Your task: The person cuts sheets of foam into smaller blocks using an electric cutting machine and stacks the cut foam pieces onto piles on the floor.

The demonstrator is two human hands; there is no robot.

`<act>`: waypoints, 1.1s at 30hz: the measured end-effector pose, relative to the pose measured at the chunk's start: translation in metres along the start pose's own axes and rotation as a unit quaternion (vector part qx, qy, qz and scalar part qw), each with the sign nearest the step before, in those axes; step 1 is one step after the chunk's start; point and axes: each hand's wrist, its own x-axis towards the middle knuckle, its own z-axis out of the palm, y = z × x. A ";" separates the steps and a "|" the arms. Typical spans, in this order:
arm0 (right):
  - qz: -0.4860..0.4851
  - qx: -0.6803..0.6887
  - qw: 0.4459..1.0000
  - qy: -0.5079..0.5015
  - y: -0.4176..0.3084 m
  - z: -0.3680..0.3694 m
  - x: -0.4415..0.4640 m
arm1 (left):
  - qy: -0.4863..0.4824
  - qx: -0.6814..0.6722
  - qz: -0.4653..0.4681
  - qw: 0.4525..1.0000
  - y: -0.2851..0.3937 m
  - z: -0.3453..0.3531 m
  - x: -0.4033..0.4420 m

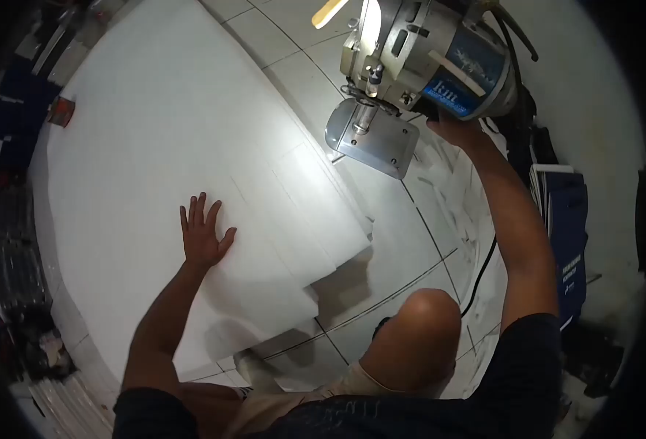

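My left hand (pixel 203 238) lies flat with fingers spread on a stack of large white sheets (pixel 154 132), perhaps foam. The stack's near right corner is cut in steps. My right hand (pixel 456 132) holds an electric cloth cutting machine (pixel 429 55) from below and behind; its fingers are mostly hidden by the motor body. The machine has a blue "km" label and a lit lamp. Its flat metal base plate (pixel 385 143) hangs tilted just to the right of the sheets, apparently above the tiled floor, and no sheet is on it.
White scraps (pixel 443 183) lie on the tiled floor (pixel 381 293) at the right. A black cable (pixel 482 278) runs past my bent knee (pixel 418 322). Dark blue printed packages (pixel 568 234) stand along the right wall. A small red roll (pixel 61 112) sits at the stack's left edge.
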 end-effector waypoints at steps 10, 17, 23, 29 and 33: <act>-0.239 -0.127 0.946 0.180 0.067 -0.007 0.027 | -0.010 -0.101 -0.358 0.928 0.152 0.025 0.006; -0.169 -0.125 0.976 0.063 0.069 -0.012 0.055 | 0.069 -0.083 -0.377 0.920 0.169 0.040 0.008; -0.361 -0.293 0.857 0.223 0.061 -0.040 0.059 | 0.076 -0.086 -0.387 0.915 0.169 0.028 0.012; -0.454 -0.295 0.777 0.322 0.040 -0.048 0.076 | 0.103 -0.079 -0.378 0.916 0.171 0.022 0.003; -0.459 -0.398 0.711 0.354 0.044 -0.063 0.068 | 0.108 -0.096 -0.377 0.915 0.192 0.029 0.006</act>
